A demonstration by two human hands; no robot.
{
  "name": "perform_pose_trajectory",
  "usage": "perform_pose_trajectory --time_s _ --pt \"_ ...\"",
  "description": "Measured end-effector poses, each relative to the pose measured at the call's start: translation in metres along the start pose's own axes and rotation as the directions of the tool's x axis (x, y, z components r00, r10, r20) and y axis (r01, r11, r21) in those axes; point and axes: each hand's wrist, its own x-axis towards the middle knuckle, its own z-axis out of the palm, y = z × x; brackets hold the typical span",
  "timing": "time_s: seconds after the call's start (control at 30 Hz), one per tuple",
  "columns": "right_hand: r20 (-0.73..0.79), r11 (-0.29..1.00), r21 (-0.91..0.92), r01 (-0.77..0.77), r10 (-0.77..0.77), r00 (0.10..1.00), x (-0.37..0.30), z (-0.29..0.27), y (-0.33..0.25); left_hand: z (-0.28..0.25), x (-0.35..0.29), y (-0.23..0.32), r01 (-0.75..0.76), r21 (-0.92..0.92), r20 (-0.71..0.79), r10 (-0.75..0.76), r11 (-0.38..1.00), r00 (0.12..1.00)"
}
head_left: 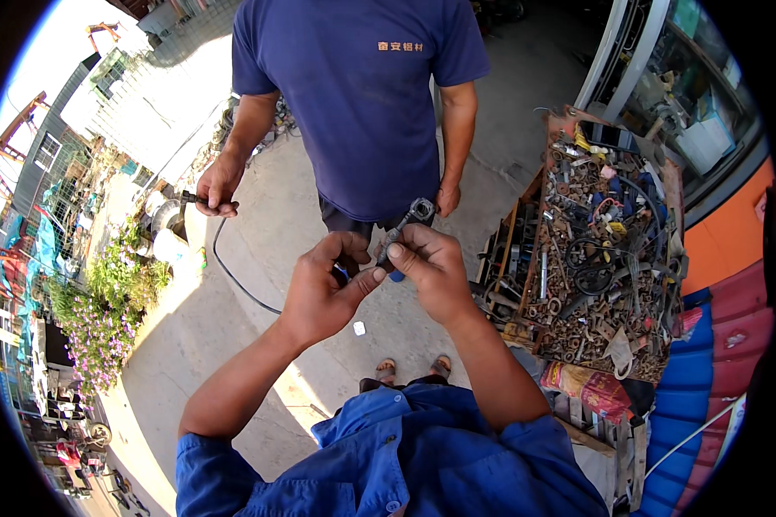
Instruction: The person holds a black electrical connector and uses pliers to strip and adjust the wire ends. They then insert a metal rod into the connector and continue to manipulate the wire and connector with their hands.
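Note:
In front of me, near the middle, my right hand (pixel 427 263) pinches a short dark metal rod with a ring end (pixel 394 233) between thumb and fingers. The ring points up and away from me. Curled in from the left, my left hand (pixel 323 289) has its thumb tip against the rod's lower end; its fingertips are partly hidden. Facing me stands a person in a dark blue T-shirt (pixel 345 112). That person's hand at the left holds the dark end fitting of a black cable (pixel 233 274), which runs down behind my left forearm.
At the right a bench (pixel 539 233) is heaped with rusty bolts, nuts, hoses and small metal parts (pixel 595 276). A phone (pixel 608 136) lies at its far end. Flowering plants (pixel 108 319) grow at the left. A small white piece (pixel 359 328) lies on the concrete.

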Motion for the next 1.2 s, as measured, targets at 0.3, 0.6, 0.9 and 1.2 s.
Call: perform_pose_trajectory --time_s 0.3,0.6,0.9,1.2 --pt "0.012 1.000 -0.017 -0.003 0.004 1.000 0.004 -0.005 -0.010 0.001 -0.009 0.008 0.202 -0.067 0.125 -0.192 0.977 0.973" --pt "-0.032 0.996 -0.088 0.033 -0.036 0.999 0.004 -0.008 -0.009 0.001 -0.011 0.005 0.075 -0.103 0.037 -0.072 0.992 0.997" --pt "-0.023 0.978 -0.187 0.092 -0.098 0.995 0.001 -0.002 -0.016 0.000 -0.014 0.004 0.037 -0.130 0.003 -0.036 0.991 0.999" --pt "0.063 0.979 0.095 0.180 -0.187 0.980 -0.002 -0.001 -0.015 0.000 -0.022 0.024 -0.066 0.061 -0.073 0.070 0.996 0.995"
